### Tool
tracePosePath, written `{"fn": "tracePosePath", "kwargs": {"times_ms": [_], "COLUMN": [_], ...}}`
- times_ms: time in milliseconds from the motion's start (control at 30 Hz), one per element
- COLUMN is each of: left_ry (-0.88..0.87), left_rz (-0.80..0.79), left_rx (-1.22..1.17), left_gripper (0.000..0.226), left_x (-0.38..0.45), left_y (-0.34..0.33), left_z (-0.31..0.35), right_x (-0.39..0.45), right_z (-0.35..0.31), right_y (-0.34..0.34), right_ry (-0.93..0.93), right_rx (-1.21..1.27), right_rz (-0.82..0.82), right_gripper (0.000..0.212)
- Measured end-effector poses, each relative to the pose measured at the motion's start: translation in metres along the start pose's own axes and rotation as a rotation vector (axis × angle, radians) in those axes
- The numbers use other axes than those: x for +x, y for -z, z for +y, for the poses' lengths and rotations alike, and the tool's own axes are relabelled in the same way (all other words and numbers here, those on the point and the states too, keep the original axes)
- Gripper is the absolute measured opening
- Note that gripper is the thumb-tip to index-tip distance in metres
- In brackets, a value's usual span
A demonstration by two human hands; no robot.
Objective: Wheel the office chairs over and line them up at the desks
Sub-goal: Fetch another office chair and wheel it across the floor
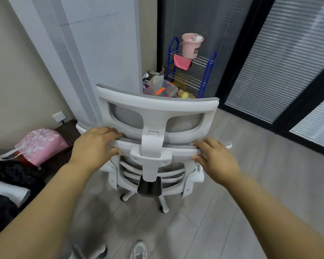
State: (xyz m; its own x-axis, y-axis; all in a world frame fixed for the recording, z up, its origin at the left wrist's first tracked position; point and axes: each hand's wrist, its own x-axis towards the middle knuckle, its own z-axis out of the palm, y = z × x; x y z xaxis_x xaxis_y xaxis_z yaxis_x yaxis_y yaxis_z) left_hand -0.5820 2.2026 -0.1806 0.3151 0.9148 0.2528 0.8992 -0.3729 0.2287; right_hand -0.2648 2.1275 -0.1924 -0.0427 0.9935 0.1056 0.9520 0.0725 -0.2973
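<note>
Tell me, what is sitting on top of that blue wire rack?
A pink bucket stands on the blue wire rack's top shelf, with a pink cloth hanging below it. Something pale pokes out of the bucket; the rest inside is hidden.

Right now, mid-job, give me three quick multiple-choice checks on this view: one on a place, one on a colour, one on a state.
1. Where does the pink bucket stand?
A. on the floor
B. on top of the blue wire rack
C. on the chair seat

2. What colour is the frame of the office chair?
A. black
B. red
C. white

3. How are the hands placed?
A. both grip the top of the chair's backrest
B. only one touches it
C. both hang free

Answers: 1 B, it sits on the rack's top shelf. 2 C, the headrest and back frame are white. 3 A, the left hand and right hand curl over the rail.
</note>
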Motion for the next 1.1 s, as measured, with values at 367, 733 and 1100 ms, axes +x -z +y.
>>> {"fn": "tracePosePath", "kwargs": {"times_ms": [367,733,1100], "left_ry": [-0.199,-0.57,-1.055], "left_rz": [-0.076,-0.166,-0.305], "left_rx": [-0.077,-0.197,-0.364], "left_gripper": [0.047,0.049,0.047], "left_x": [-0.075,-0.099,-0.105], "left_y": [-0.028,-0.064,-0.097], "left_z": [0.159,0.289,0.41], "right_x": [-0.193,-0.359,-0.484], "right_z": [0.101,0.14,0.103], "right_y": [0.045,0.074,0.075], "right_ry": [-0.186,-0.542,-1.068], "right_rx": [-0.01,-0.035,-0.07], "right_rz": [0.085,0.225,0.398], "right_gripper": [0.042,0.039,0.041]}}
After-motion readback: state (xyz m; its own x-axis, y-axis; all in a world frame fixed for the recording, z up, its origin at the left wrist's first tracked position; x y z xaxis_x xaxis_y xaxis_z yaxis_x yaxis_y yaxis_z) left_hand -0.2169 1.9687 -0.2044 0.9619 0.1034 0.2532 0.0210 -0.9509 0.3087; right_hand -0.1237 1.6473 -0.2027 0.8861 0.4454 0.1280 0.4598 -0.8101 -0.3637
